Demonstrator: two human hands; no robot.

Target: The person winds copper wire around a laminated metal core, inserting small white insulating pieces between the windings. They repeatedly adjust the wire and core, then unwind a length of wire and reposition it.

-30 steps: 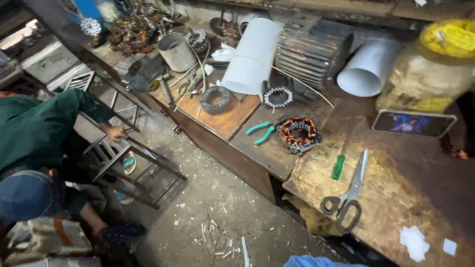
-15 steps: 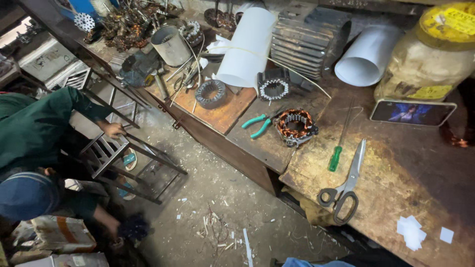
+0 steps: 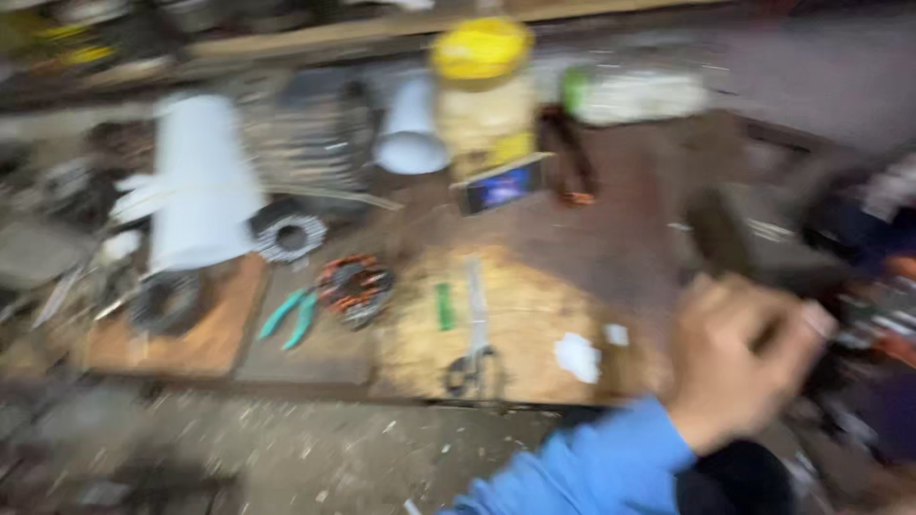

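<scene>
Heavy motion blur; right hand (image 3: 739, 367) in a blue sleeve (image 3: 592, 472) is at lower right, fingers curled around a dark handle-like object (image 3: 720, 234), too blurred to tell what it is. Workbench (image 3: 611, 238) carries scissors (image 3: 474, 334), a green marker-like stick (image 3: 444, 306), teal-handled pliers (image 3: 291, 318), a copper-wound stator (image 3: 355, 286) and white paper scraps (image 3: 578, 356). Behind them are a white rolled sheet (image 3: 200, 181), a yellow-lidded jar (image 3: 484, 86) and a lit phone (image 3: 501, 186) leaning against the jar.
</scene>
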